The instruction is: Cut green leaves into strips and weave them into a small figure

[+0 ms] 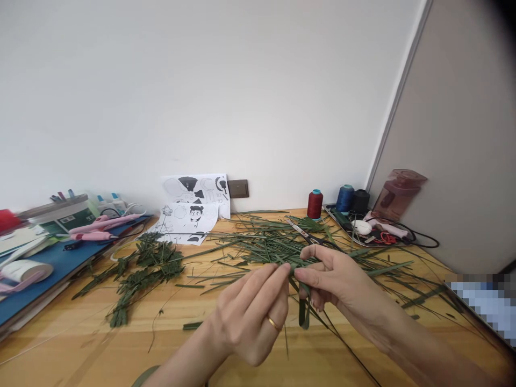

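Where the wooden table [100,355] begins at the far left, a white roll [30,270] lies on a blue board [60,269], with two pink glue guns [94,236] just beyond it, near a green tub [74,216] that holds pens. Next come white bottles with blue caps [117,203] and then, nearer, dark green leafy sprigs [155,258] spread on the bare wood. Behind the sprigs, printed sheets [196,188] partly lean on the wall, just beside a brown wall plate [238,188]. Toward the middle, the left hand [256,309] (a gold ring circles one finger) has its fingertips pinched on a green leaf strip [303,313], which sits between the two hands above the table, a loop of it hanging down. Behind lies a loose heap of long green blades [262,244], with open-bladed scissors [304,233] resting on it. Meeting the left fingertips, the right hand [342,277] grips the same strip, thumb against it and the other fingers curled. Beyond stand a red spool [315,205], a blue spool [345,199] and a black spool [360,202]; farther right, a pink translucent container [399,194] tilts near the side panel [455,134].
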### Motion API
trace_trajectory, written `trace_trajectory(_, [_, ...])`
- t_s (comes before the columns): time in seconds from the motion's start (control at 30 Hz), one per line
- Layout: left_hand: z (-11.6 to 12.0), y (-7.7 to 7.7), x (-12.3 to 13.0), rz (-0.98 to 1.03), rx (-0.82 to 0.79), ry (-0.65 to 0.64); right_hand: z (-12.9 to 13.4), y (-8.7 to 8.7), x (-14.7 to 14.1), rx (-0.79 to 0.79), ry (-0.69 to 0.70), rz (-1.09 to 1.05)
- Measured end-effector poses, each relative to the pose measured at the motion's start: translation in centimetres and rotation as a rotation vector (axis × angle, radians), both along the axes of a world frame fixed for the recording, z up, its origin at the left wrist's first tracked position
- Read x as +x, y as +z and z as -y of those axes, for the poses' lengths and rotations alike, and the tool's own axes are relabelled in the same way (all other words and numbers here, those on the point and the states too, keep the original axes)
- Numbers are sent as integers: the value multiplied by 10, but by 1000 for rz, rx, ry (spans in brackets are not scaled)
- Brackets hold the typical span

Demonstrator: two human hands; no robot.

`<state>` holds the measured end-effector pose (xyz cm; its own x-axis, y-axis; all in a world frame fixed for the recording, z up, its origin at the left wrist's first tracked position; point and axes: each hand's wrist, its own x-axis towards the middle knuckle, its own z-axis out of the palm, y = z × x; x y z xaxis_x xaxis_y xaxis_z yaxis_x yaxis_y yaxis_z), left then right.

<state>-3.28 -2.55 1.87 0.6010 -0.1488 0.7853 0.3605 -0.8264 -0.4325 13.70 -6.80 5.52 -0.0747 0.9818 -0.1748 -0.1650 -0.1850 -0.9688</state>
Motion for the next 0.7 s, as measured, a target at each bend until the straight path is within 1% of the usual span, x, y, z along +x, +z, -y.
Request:
trace_trajectory(0.1, [-2, 0, 1, -44, -53, -101, 1, 2, -2, 8, -8, 23])
trace_trajectory(0.17, [-3, 2, 3, 23, -199, -159, 1, 3, 0, 13, 37, 57])
trace_trajectory(0.2, [-3, 4, 5, 87, -316, -195, 0, 2, 2, 27, 56, 75])
trace_trajectory(0.23, [-3, 6, 7, 172, -459, -236, -1, 2, 5, 51, 59, 97])
trace_trajectory(0.27, [-3, 7, 9, 270, -631, -279, -2, 1, 9, 87, 33, 122])
trace_trajectory(0.37, [-4, 11, 14, 593, -1247, -399, -7, 1, 17, 227, -103, 211])
trace_trajectory(0.4, [-5, 11, 16, 693, -1428, -432, -8, 1, 18, 259, -100, 231])
trace_trajectory(0.43, [-6, 11, 17, 777, -1572, -466, -9, 2, 18, 281, -56, 238])
trace_trajectory(0.47, [-7, 11, 19, 830, -1678, -501, -8, 2, 17, 292, 15, 237])
trace_trajectory(0.53, [-8, 10, 21, 866, -1787, -566, -6, 4, 11, 293, 142, 224])
trace_trajectory(0.57, [-8, 9, 23, 857, -1816, -590, -4, 4, 7, 289, 166, 225])
trace_trajectory(0.6, [-8, 8, 24, 845, -1834, -609, -3, 3, 4, 294, 154, 235])
trace_trajectory(0.7, [-4, 6, 27, 842, -1882, -642, -1, -2, -3, 328, 61, 310])
